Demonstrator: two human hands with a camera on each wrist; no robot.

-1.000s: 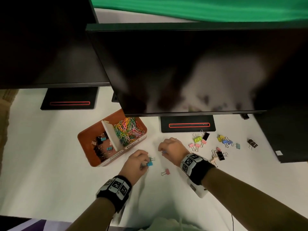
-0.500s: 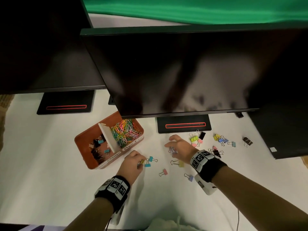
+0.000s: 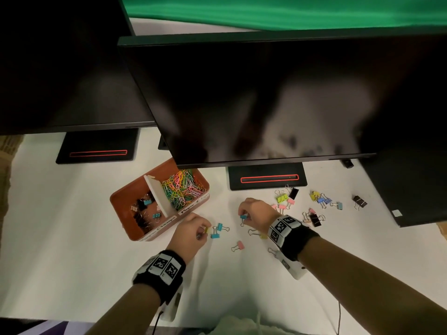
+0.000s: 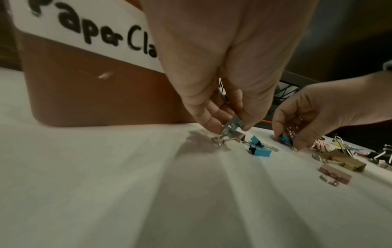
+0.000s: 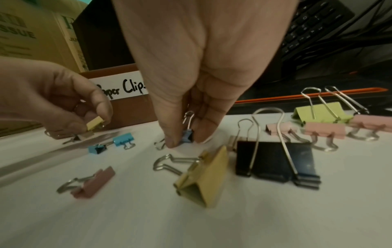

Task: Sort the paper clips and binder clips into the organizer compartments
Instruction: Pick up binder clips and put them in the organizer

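Observation:
The brown organizer (image 3: 125,221) sits left of centre, a white divider splitting it. Coloured paper clips (image 3: 182,187) fill its right compartment and binder clips (image 3: 142,212) lie in the left one. My left hand (image 3: 202,232) pinches a small yellow binder clip (image 5: 94,123) just above the table, close to the organizer's front wall (image 4: 89,94). Two small blue clips (image 3: 217,230) lie beside it. My right hand (image 3: 244,215) pinches a small blue binder clip (image 5: 187,135) that touches the table.
Loose binder clips lie right of my hands: a pink one (image 3: 239,245), a yellow one (image 5: 203,177), a large black one (image 5: 273,159), and several more (image 3: 321,199) farther right. Two dark monitors (image 3: 266,93) overhang the desk on black stands (image 3: 266,177).
My right hand slid left from the scattered clips and closed on a small blue clip. My left hand stayed by the organizer, holding the yellow clip near the two blue ones.

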